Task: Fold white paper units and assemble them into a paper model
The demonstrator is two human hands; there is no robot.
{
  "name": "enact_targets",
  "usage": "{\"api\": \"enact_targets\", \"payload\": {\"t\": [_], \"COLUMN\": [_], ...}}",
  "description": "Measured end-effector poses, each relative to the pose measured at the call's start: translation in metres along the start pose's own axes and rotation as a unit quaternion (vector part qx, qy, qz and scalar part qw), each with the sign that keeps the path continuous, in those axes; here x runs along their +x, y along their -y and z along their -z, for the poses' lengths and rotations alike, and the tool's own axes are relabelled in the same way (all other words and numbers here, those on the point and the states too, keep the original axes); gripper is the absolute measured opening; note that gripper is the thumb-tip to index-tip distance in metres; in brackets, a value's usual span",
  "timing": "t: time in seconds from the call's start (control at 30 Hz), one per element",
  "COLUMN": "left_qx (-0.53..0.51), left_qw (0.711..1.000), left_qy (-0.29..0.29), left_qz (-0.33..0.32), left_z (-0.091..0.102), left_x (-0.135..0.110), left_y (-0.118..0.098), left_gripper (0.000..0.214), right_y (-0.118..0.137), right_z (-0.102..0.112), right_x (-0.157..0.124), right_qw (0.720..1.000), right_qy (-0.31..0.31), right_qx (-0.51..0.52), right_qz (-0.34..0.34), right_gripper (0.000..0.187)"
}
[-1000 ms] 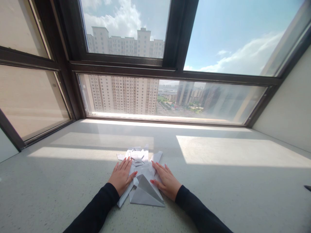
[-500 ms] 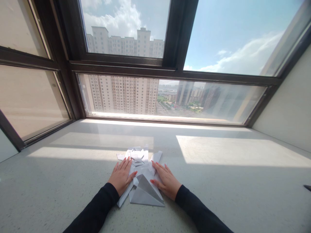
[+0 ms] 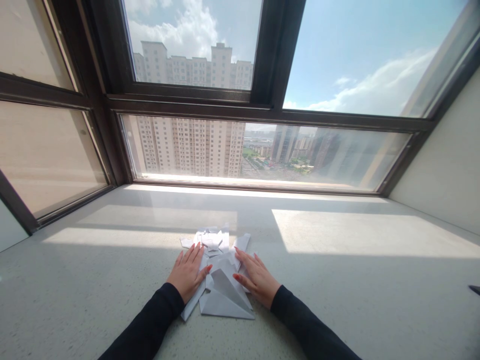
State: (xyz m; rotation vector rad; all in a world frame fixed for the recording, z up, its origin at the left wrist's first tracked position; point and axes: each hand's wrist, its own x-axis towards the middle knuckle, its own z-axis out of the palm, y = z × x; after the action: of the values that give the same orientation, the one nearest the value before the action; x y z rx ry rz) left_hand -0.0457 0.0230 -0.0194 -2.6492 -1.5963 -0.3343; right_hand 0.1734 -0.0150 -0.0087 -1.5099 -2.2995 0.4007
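Note:
A white folded-paper figure [image 3: 227, 297] lies flat on the pale stone sill, its triangular flap facing me. Pressed on its left part is my left hand [image 3: 188, 272], fingers stretched out and thumb spread. On the right part rests my right hand [image 3: 259, 277], also flat with fingers extended. Both palms hide some of the paper under them. Beyond my fingers, smaller folded pieces and flaps [image 3: 213, 240] show at the far end; whether they are all joined I cannot tell.
The speckled sill [image 3: 337, 300] spreads around the paper, with sunlit patches toward the back. A dark-framed window [image 3: 262, 106] closes off the far side, and a white wall [image 3: 446, 155] stands at the right. A small dark object [image 3: 474, 289] pokes in at the right edge.
Almost nothing differs. Both hands stay on the paper, and my right thumb has shifted very slightly to the right.

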Motion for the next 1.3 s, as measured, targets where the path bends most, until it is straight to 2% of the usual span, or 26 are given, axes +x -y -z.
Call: {"api": "enact_targets", "payload": {"t": [0.53,0.73,0.8,1.0,1.13,1.2,1.3], "left_qx": [-0.003,-0.018,-0.027,-0.04,-0.047,-0.062,-0.082], "left_qw": [1.0,1.0,0.999,0.999,0.995,0.993,0.984], "left_qy": [-0.009,0.02,0.019,-0.027,-0.085,-0.101,-0.076], "left_qz": [0.0,-0.005,-0.016,-0.004,0.024,-0.019,-0.142], "left_z": [-0.002,0.004,0.005,0.007,0.014,0.018,0.019], "left_x": [-0.001,-0.001,-0.001,0.001,0.0,-0.002,-0.005], "left_y": [0.001,-0.004,-0.006,-0.007,-0.006,-0.01,-0.02], "left_gripper": [0.059,0.059,0.058,0.051,0.047,0.047,0.055], "right_y": [-0.002,-0.009,-0.01,-0.006,-0.009,-0.013,-0.017], "right_z": [-0.004,-0.007,-0.008,-0.003,0.001,0.002,0.0], "right_x": [-0.001,-0.001,-0.001,0.0,0.001,0.002,0.001], "right_qw": [0.999,0.986,0.983,0.993,0.986,0.98,0.974], "right_qy": [-0.026,-0.119,-0.137,-0.112,-0.157,-0.18,-0.185], "right_qx": [-0.029,-0.081,-0.074,0.012,0.005,-0.022,-0.069], "right_qz": [0.004,-0.087,-0.096,-0.026,-0.051,-0.08,-0.107], "right_gripper": [0.055,0.049,0.044,0.049,0.04,0.036,0.038]}}
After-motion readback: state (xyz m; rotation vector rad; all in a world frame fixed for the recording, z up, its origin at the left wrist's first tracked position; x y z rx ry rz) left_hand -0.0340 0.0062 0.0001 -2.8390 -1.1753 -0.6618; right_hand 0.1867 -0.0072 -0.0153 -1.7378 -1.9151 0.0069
